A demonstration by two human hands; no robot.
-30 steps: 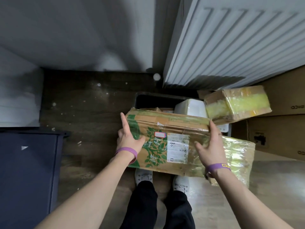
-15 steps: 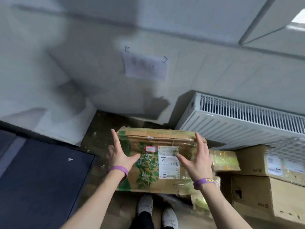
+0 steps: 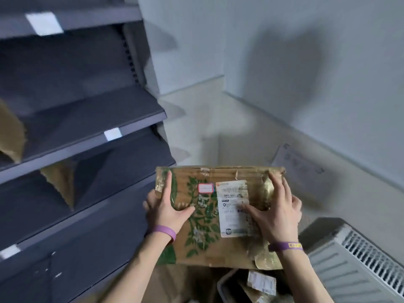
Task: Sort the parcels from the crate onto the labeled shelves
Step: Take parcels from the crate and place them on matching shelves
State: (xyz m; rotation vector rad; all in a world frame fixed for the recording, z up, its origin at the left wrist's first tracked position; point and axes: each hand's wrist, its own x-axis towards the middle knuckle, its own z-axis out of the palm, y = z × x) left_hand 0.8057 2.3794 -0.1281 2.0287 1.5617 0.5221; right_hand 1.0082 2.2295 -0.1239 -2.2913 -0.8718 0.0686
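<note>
**A:** What differs from half a second ago?

**B:** The view has swung left. The grey shelves (image 3: 87, 119), then only a dark corner beneath the left hand (image 3: 166, 212), now fill the space to that hand's left. The radiator (image 3: 358, 261) has dropped to below and right of the right hand (image 3: 276, 215). The stacked cartons beside it have left the view. The crate (image 3: 220, 285) has come into view under the right forearm. The parcel (image 3: 203, 232) stays between both hands, in the air, touching no shelf.

**A:** And the grip?

**B:** Unchanged in kind. The left hand holds the parcel's left edge, with the index finger straight along the upper face and the thumb spread across it. Its remaining fingers wrap behind. The right hand grips the far right corner with curled fingers, and its thumb now lies on the shipping label (image 3: 234, 206).

**A:** How does the parcel look?

**B:** It is a flat brown carton, printed with green leaves between the two hands. Glossy, crumpled tape covers both ends. A small red-bordered sticker (image 3: 205, 188) sits just left of the white label, ahead of the left thumb.

**A:** The surroundings?

**B:** White tags (image 3: 113, 134) mark the shelf edges. Brown packages (image 3: 61, 186) lie on the shelves left of the left hand.
</note>
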